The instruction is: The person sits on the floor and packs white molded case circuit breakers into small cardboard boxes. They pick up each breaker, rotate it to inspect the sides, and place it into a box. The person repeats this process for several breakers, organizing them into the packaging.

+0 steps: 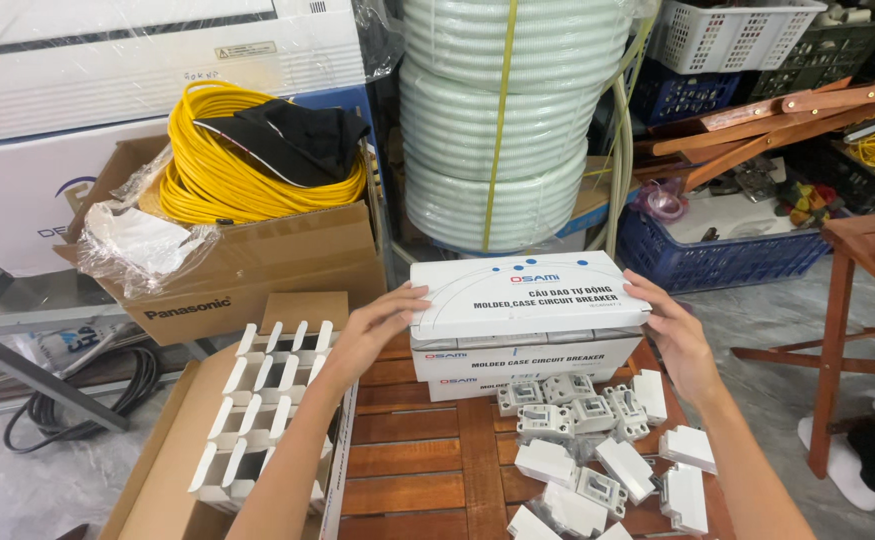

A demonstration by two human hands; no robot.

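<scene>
My left hand and my right hand grip the two short ends of a flat white carton with blue and red print. It rests on top of a stack of like white cartons at the far end of a brown slatted wooden table. Just in front of the stack, several small white circuit breakers lie loose on the table, some in clear wrap. An open cardboard box with white divider inserts sits left of the table, under my left forearm.
A cardboard box holding a yellow cable coil and a black cloth stands behind on the left. A tall roll of white corrugated conduit rises at centre back. Blue crates, wooden slats and a wooden stool are at right.
</scene>
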